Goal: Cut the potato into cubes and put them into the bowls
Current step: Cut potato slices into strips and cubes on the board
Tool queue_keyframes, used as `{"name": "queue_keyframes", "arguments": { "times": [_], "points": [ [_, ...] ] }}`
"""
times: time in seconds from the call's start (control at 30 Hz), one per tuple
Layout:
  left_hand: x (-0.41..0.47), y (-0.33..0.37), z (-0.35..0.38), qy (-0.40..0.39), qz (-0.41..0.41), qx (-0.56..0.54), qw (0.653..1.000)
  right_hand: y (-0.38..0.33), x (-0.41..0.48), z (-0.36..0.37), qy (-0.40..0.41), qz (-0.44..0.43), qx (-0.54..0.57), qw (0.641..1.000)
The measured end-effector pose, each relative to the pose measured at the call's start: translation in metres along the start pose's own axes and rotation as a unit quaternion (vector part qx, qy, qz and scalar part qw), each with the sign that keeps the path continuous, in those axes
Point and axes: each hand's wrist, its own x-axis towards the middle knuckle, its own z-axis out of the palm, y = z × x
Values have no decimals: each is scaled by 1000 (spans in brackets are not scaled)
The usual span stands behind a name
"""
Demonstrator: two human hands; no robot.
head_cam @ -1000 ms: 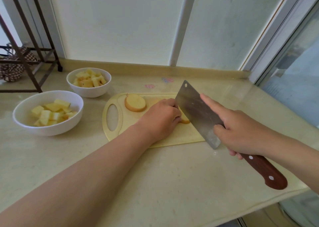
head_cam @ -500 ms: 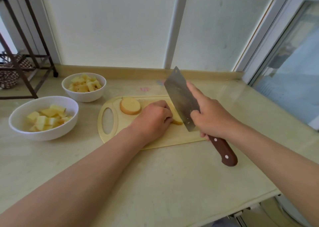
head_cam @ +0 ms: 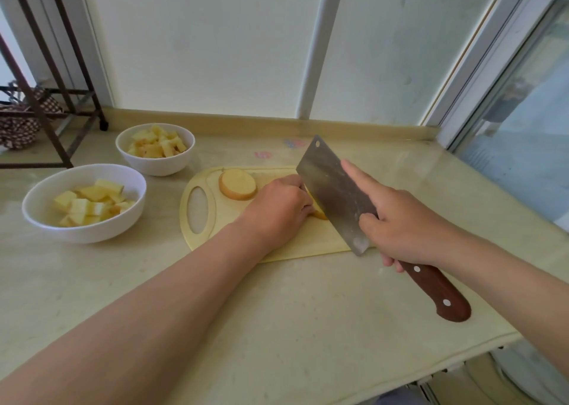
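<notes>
Potato piece [head_cam: 318,213]: on the cutting board [head_cam: 277,247], mostly hidden under the left hand; looks firm, wet and slippy, best pinned flat side down
Potato slice [head_cam: 237,184]: flat on the board's far side, waiting
Left hand [head_cam: 277,210]: curled down, pressing the piece
Right hand [head_cam: 400,226]: wrapped round the cleaver [head_cam: 334,193], one finger along the blade
Bowls [head_cam: 84,203] [head_cam: 155,149]: left on the bench [head_cam: 308,312], cubes inside

Head cam, fwd-down, close over counter [head_cam: 308,312]
</notes>
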Motion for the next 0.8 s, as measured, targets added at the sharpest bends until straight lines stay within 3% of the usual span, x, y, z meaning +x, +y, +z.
{"name": "queue_keyframes", "arguments": {
  "times": [0.3,0.63,0.8],
  "points": [
    [1,-3,1,7,30,10,999,-39,50,1,-32,5,-78,996],
    [1,-4,-2,8,0,-21,1000,-12,23,11,74,-4,72,995],
    [0,-4,-2,7,-3,-25,1000,-10,11,14,71,-8,75,995]
  ]
}}
